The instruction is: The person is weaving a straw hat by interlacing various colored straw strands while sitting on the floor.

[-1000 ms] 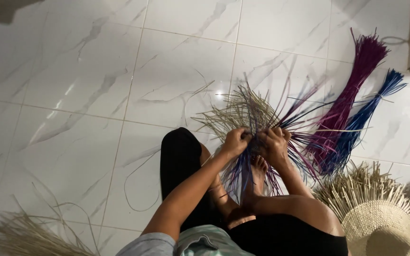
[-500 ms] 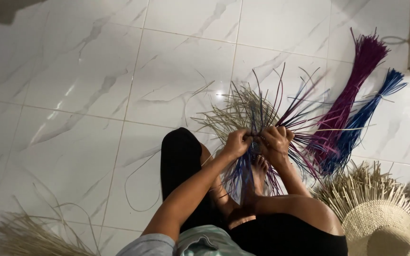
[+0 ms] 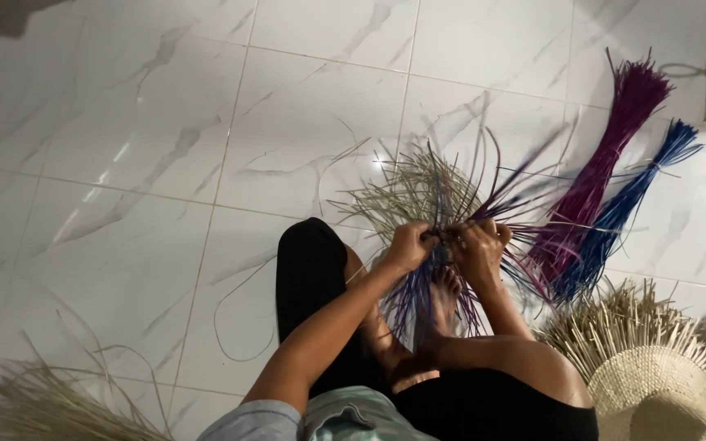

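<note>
Two hands are engaged at the centre of a radiating piece of pale straw and purple-blue reed strands (image 3: 443, 204), held low over the white marble-patterned floor tiles (image 3: 165, 147) above a bare foot (image 3: 449, 287). The left hand (image 3: 408, 245) and the right hand (image 3: 477, 247) are clenched on strands at the hub, fingers pinched around them. The weaving step is judged to be in hand. Careful separation of single strands is called for next. A magenta reed bundle (image 3: 606, 155) and a blue reed bundle (image 3: 623, 204) lie near.
</note>
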